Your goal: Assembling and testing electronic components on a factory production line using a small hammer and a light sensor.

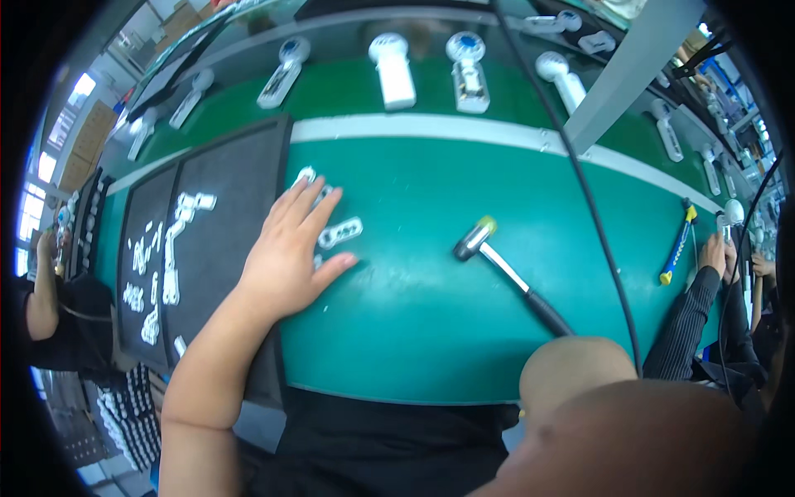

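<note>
My left hand (pixel 286 257) is spread, palm down, over small white plastic parts at the right edge of a black foam tray (pixel 228 224). Some of these are partly under its fingers. A white elongated part with holes (pixel 340 233) lies on the green mat between thumb and fingers. My right arm fills the lower right, close and bent; its hand does not show. A hammer (pixel 513 273) with a metal head, a yellowish tip and a black grip lies on the mat, its handle end by that arm.
The tray holds several groups of white parts (pixel 171 265). Beyond a pale rail (pixel 414 126), white round-headed devices (pixel 392 73) stand along a green strip. A black cable (pixel 584 182) hangs across. At right lie a blue-yellow tool (pixel 679 245) and a co-worker's hands (pixel 716 255); another person sits left.
</note>
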Demonstrator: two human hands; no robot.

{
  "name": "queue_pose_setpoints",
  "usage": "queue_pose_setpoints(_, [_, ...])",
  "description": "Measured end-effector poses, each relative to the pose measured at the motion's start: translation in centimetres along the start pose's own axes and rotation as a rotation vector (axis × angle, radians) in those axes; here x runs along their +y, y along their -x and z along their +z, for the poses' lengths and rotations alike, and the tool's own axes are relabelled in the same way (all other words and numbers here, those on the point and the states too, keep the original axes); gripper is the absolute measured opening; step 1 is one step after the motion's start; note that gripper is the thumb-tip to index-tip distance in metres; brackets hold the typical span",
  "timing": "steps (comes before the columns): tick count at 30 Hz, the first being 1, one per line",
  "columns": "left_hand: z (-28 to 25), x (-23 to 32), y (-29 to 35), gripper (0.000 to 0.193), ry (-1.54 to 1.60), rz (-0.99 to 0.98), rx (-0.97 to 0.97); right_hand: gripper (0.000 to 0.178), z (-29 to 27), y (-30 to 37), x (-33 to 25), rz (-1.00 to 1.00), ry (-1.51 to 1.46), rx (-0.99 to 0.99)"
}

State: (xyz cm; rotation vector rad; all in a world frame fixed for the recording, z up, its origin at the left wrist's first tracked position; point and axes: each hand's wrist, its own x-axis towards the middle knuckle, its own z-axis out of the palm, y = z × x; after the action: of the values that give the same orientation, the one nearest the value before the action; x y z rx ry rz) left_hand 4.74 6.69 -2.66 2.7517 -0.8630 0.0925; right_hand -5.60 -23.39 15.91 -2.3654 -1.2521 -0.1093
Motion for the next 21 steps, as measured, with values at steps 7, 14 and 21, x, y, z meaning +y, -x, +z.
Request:
queue_pose_setpoints(7, [0.7, 0.0, -0.5, 0.076, -0.009, 0.032, 0.000, 0.011, -0.2, 0.1, -2.4, 0.029, -0.154, -0.051])
queue_pose_setpoints(14, [1.3, -0.3, -0.4, 0.073, 0.020, 0.055, 0.042, 0.011, 0.2, -0.9, -4.0, 0.025, -0.277, -0.055])
queue_pose_setpoints(21, [0.5, -0.7, 0.1, 0.070, 0.021, 0.033, 0.053, 0.012, -0.1, -0.3, -3.0, 0.037, -0.301, -0.046])
